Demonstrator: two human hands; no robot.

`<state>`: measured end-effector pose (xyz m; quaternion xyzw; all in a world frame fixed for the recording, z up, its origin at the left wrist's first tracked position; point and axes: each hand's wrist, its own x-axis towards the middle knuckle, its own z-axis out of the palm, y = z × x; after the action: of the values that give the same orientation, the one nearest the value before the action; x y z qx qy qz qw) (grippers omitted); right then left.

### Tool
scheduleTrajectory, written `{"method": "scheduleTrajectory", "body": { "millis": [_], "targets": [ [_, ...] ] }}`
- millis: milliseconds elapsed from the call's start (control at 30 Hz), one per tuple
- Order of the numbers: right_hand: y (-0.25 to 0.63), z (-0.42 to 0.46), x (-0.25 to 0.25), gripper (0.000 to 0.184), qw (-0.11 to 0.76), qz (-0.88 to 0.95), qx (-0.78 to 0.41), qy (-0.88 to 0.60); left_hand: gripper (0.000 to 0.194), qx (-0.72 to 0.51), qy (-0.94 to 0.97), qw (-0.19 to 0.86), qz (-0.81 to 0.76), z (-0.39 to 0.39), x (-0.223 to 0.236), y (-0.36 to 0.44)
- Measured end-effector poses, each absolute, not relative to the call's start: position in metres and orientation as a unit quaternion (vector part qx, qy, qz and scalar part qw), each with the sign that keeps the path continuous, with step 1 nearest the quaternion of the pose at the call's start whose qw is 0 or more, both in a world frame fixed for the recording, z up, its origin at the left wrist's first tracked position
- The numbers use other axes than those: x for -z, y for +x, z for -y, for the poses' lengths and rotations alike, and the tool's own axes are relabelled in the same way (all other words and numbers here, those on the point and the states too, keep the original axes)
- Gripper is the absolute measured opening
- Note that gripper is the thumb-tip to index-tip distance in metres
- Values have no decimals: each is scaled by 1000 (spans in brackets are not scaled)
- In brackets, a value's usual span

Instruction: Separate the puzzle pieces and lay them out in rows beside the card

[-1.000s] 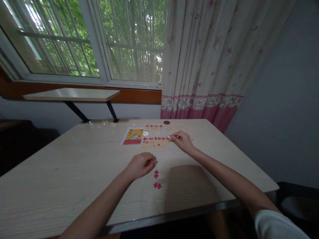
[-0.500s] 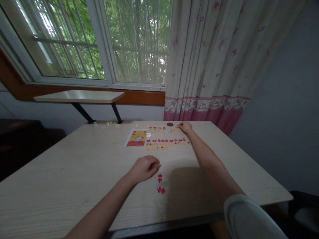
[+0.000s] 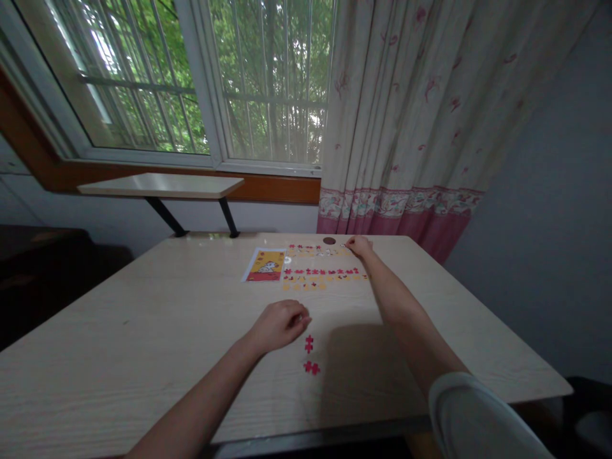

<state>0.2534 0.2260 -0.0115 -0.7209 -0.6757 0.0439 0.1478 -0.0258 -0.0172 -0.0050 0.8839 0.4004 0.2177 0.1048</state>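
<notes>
My right hand (image 3: 359,246) reaches to the far side of the table, its fingers pinched at a small whitish puzzle piece (image 3: 343,245). My left hand (image 3: 282,324) rests on the near middle of the table with its fingers curled; what they hold, if anything, is hidden. Just right of and below it lie two joined red pieces (image 3: 309,344) and another red pair (image 3: 312,368). Rows of loose pieces lie farther back: a red row (image 3: 321,271), yellow pieces (image 3: 306,287) below it and mixed yellow and white ones (image 3: 325,253) above.
A picture card (image 3: 266,265) with a white animal on yellow and red lies left of the rows. A dark round disc (image 3: 329,241) sits near the back edge. A small raised shelf (image 3: 162,185) stands at the back left, by the window. A curtain (image 3: 382,210) hangs behind the table.
The whole view has shifted slightly, so everything appears a little farther right. Both hands hold nearly the same places, the right one still at the whitish piece.
</notes>
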Motion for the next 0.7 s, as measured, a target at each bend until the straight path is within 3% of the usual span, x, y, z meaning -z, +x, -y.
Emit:
{"method": "scheduleTrajectory", "body": {
  "millis": [467, 700],
  "targets": [
    [248, -216, 1, 17, 123, 701, 2, -702, 20, -211, 885, 102, -402, 17, 6, -26],
    [240, -191, -22, 24, 170, 726, 51, -664, 17, -189, 883, 145, -404, 16, 1, -31]
  ]
}}
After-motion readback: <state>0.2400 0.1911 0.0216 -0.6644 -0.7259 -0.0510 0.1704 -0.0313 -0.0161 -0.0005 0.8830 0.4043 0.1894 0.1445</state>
